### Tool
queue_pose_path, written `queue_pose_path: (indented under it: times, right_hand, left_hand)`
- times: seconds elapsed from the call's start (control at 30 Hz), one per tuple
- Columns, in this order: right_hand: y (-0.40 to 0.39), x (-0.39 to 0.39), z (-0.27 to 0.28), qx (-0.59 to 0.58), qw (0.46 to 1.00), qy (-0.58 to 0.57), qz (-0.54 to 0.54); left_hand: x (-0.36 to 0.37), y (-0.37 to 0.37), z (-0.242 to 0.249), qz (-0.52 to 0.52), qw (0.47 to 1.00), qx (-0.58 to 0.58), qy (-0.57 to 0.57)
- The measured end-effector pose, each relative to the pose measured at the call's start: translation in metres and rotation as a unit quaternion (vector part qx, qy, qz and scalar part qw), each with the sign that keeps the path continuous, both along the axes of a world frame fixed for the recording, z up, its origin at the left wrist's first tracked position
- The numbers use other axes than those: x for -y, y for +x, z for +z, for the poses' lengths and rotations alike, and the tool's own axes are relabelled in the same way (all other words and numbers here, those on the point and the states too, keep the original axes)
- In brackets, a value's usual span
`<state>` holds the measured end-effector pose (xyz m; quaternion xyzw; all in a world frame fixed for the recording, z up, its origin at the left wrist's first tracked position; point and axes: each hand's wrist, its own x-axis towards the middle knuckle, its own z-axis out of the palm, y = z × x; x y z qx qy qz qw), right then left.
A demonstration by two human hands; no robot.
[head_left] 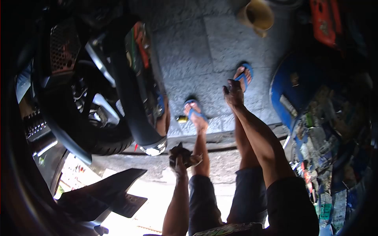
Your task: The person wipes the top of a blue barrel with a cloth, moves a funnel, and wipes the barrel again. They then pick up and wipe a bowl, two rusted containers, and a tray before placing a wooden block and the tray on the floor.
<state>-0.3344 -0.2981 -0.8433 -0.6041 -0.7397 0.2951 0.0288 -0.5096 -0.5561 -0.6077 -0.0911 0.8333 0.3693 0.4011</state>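
Observation:
My left hand [179, 163] is low in the middle of the head view, its fingers wrapped round a dark crumpled cloth [181, 153], close to the end of the motorcycle's exhaust pipe [153, 146]. My right hand [234, 94] hangs above the paved floor, over my foot in a blue sandal [247, 74]. Its fingers are partly spread and nothing shows in them. My other sandalled foot [193, 112] stands beside a small yellow object [182, 119] on the floor.
A motorcycle wheel [108, 145] and dark bodywork fill the left side. At the top right are a tan bucket [256, 16] and a red object [325, 23]. A blue container [281, 84] and a sticker-covered surface [319, 145] stand at the right.

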Motion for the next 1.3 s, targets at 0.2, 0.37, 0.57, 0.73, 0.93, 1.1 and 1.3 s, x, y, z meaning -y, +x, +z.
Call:
queue_pose_path:
  times: [0.2, 0.37, 0.57, 0.73, 0.93, 1.1, 1.3]
  right_hand:
    - [0.066, -0.214, 0.042, -0.086, 0.952, -0.059, -0.289]
    - [0.048, -0.262, -0.004, -0.206, 0.93, -0.156, -0.263]
    - [0.016, -0.244, 0.001, -0.264, 0.88, -0.228, -0.321]
    - [0.021, -0.219, 0.01, -0.169, 0.966, -0.102, -0.165]
    - [0.014, -0.126, 0.063, -0.17, 0.975, -0.146, 0.012]
    - [-0.007, -0.017, 0.09, -0.135, 0.957, -0.201, 0.161]
    - [-0.063, 0.131, 0.051, -0.087, 0.943, -0.218, 0.238]
  left_hand:
    - [-0.056, 0.022, 0.001, 0.043, 0.998, 0.04, 0.03]
    - [-0.09, 0.032, 0.0, 0.043, 0.994, 0.074, 0.061]
    - [-0.11, 0.047, 0.007, 0.0, 0.999, 0.042, 0.006]
    - [-0.12, 0.052, 0.006, -0.018, 0.995, 0.091, 0.045]
    - [-0.124, 0.063, 0.026, -0.029, 0.996, 0.085, 0.021]
    - [-0.1, 0.066, 0.026, 0.022, 0.988, 0.119, 0.092]
    - [-0.032, 0.042, 0.043, -0.013, 0.993, 0.062, 0.099]
